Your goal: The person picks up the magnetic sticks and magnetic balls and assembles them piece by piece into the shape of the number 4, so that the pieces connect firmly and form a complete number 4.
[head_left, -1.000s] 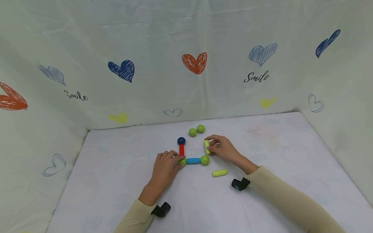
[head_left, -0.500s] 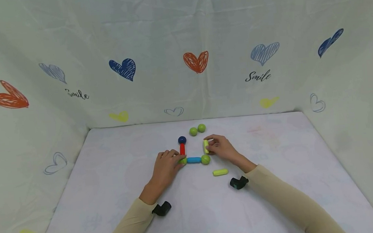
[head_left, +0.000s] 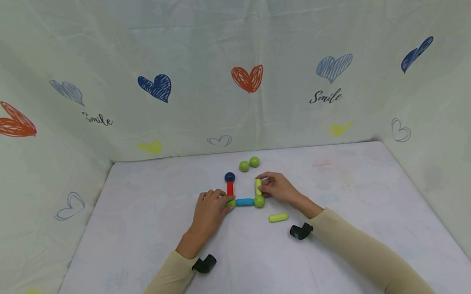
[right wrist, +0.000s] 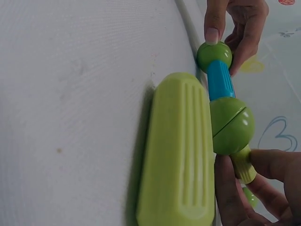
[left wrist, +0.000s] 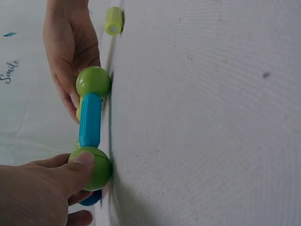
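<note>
My left hand (head_left: pixel 211 211) pinches a green ball (left wrist: pixel 99 169) at the corner of a joined piece on the table. From that ball a red rod (head_left: pixel 230 188) runs back to a dark blue ball (head_left: pixel 229 177), and a blue rod (head_left: pixel 245 202) runs right to a second green ball (head_left: pixel 259 201). Between thumb and fingers my right hand (head_left: pixel 280 188) holds a yellow-green rod (head_left: pixel 258 186). Its near end touches the second green ball, as the right wrist view (right wrist: pixel 244 165) rod shows, and it stands roughly parallel to the red rod.
A loose yellow-green rod (head_left: pixel 278 218) lies in front of the right hand. Two more green balls, one on the left (head_left: pixel 244 166) and one on the right (head_left: pixel 254 161), sit near the table's back edge. A white curtain with printed hearts hangs behind the table (head_left: pixel 143 246).
My right hand has moved the yellow-green rod slightly left and nearer, bringing its end against the right green ball. The left hand keeps its place on the corner ball.
</note>
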The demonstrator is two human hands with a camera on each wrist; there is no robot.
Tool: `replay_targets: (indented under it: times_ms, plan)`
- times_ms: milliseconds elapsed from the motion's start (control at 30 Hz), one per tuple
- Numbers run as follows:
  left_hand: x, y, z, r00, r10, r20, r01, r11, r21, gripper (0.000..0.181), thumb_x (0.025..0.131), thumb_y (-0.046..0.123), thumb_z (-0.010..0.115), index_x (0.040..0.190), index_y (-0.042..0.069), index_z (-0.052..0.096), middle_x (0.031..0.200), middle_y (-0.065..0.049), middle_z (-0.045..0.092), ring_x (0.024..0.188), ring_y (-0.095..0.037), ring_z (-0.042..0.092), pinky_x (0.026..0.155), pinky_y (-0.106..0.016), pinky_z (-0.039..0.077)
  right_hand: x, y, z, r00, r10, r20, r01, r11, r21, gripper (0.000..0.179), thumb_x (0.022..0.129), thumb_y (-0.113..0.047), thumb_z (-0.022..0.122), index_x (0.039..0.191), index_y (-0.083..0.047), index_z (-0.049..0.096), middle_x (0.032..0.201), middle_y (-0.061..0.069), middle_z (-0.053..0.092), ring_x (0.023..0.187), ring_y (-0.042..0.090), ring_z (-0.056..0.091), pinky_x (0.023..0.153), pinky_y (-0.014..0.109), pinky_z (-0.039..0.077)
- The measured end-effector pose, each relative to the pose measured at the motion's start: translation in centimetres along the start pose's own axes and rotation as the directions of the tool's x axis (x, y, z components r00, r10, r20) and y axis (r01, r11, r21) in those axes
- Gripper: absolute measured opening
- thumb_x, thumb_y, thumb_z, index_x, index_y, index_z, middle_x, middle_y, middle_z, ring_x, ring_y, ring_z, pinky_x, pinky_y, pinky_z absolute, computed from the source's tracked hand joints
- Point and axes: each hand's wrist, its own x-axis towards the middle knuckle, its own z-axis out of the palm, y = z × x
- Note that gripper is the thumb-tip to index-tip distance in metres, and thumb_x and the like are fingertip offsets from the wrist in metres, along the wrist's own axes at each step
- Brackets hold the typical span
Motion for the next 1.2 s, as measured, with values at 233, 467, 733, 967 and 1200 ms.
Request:
replay_targets:
  times_ms: [233,467,733,967,1200]
  plan:
    - [0.0,0.2,-0.2,1.000,-0.002,0.004,0.002,1.000,0.013,0.033,0.090,0.019,0.086,0.122,0.019,0.081,0.110,-0.002,0.072,0.104,-0.024,0.064,0.098,-0.047,0.050,0.0,-0.2,0.0,1.000,-0.001,0.014,0.001,1.000,-0.006,0.036,0.103,-0.003,0.065,0.138,0.004,0.063,0.106,0.016,0.067,0.084,0.014,0.073,0.080,0.032,0.063]
    - [-0.1,0.4,-0.4,1.000,0.019,0.002,-0.019,0.999,0.051,0.032,0.090,0.021,0.087,0.121,0.019,0.081,0.109,-0.003,0.072,0.104,-0.025,0.063,0.097,-0.047,0.051,0.2,0.1,0.1,0.999,-0.031,0.035,0.031,1.000,0.000,0.038,0.103,-0.002,0.065,0.140,0.006,0.062,0.108,0.017,0.067,0.086,0.013,0.071,0.080,0.031,0.063]
    - [0.2,1.2,-0.5,1.000,0.016,0.007,-0.017,0.997,0.081,0.035,0.088,0.023,0.089,0.122,0.018,0.080,0.113,-0.004,0.068,0.108,-0.025,0.060,0.099,-0.048,0.050,0.3,0.0,0.0,0.998,-0.038,0.041,0.039,0.999,-0.021,0.039,0.103,-0.003,0.065,0.141,0.006,0.061,0.111,0.018,0.067,0.086,0.013,0.070,0.080,0.031,0.062]
    - [1.0,3.5,0.4,0.996,0.089,0.005,-0.089,0.994,0.063,0.037,0.091,0.030,0.087,0.125,0.019,0.078,0.115,-0.002,0.067,0.111,-0.024,0.060,0.101,-0.047,0.049,0.2,0.0,-0.1,0.999,-0.041,0.033,0.042,0.998,-0.038,0.041,0.103,-0.004,0.066,0.142,0.006,0.061,0.114,0.021,0.069,0.091,0.019,0.074,0.081,0.031,0.063]
    - [1.9,5.3,1.6,0.996,0.091,0.005,-0.091,0.992,0.089,0.040,0.093,0.036,0.084,0.129,0.020,0.076,0.120,0.000,0.068,0.111,-0.022,0.059,0.099,-0.042,0.048,0.1,0.2,-0.2,0.999,-0.033,0.034,0.034,0.999,-0.032,0.040,0.103,-0.004,0.065,0.142,0.005,0.060,0.113,0.018,0.070,0.094,0.020,0.075,0.082,0.031,0.063]
